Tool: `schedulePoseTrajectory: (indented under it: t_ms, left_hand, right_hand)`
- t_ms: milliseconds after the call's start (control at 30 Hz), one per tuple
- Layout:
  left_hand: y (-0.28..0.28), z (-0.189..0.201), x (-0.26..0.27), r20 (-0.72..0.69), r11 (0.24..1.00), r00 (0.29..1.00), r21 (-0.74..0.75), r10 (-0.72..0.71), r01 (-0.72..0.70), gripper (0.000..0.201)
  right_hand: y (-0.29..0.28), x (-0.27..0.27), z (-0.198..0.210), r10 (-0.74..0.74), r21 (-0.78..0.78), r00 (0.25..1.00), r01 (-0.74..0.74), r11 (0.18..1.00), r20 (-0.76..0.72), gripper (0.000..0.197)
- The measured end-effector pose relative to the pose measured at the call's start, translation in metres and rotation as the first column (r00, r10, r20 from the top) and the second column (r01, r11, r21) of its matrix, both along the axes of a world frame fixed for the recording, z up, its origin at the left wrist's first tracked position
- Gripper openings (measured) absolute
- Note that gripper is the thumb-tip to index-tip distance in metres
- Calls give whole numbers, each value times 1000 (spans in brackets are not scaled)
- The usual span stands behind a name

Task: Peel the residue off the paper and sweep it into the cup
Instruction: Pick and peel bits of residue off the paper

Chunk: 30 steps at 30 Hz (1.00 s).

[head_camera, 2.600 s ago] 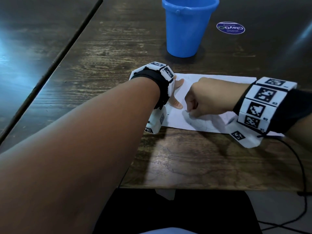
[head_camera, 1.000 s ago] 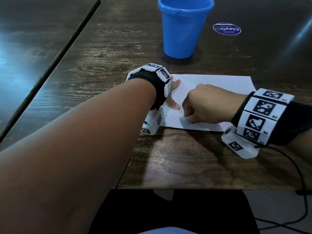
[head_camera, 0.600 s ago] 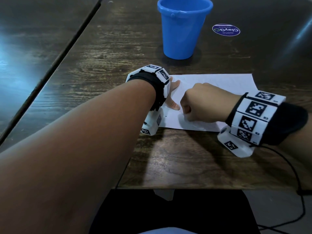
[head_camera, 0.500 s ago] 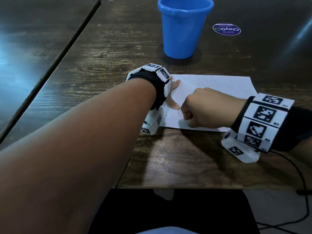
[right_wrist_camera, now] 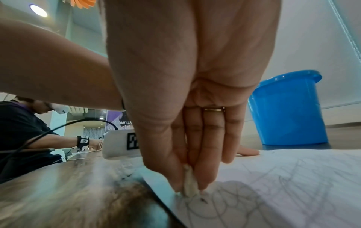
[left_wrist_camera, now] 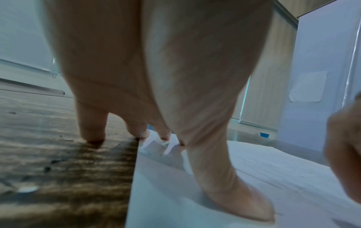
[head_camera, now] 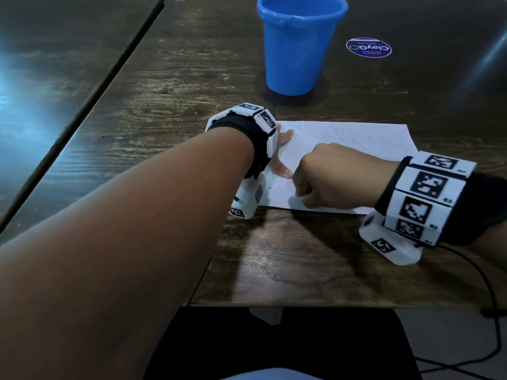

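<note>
One paper (head_camera: 343,138), one cup (head_camera: 299,48) and one sticker (head_camera: 368,47) are sitting on the desk (head_camera: 170,86); two hands are working. The left hand (left_wrist_camera: 166,77), at the paper's 9 o'clock edge, is lying released, straight fingers and thumb pressing the sheet flat, little finger touching the desk. The right hand (head_camera: 334,179), at the paper's 6 o'clock edge, is curling fist-like, its grip pinching a pale wad of residue (right_wrist_camera: 189,183) against the sheet between thumb and fingertips (right_wrist_camera: 205,177). The cup is standing at 12 o'clock beyond the paper.
</note>
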<state>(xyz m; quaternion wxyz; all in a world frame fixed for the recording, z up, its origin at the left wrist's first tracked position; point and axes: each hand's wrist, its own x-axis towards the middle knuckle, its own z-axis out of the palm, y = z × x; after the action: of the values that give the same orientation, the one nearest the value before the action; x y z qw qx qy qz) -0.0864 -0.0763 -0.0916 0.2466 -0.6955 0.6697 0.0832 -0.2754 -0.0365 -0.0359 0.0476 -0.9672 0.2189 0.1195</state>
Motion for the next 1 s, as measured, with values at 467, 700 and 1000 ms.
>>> schedulePoseTrajectory:
  t_ms: [467, 700, 1000]
  left_hand:
    - [-2, 0, 2, -7, 1000, 1000, 25, 14, -14, 130]
    - [3, 0, -4, -93, 1000, 996, -22, 6, -8, 107]
    - [-15, -14, 8, -20, 999, 999, 15, 28, -28, 171]
  right_hand:
    - [1, -2, 0, 25, -16, 1000, -26, 1000, -19, 17]
    - [2, 4, 1, -40, -9, 999, 40, 999, -7, 12]
    - [16, -6, 8, -6, 112, 998, 13, 994, -68, 7]
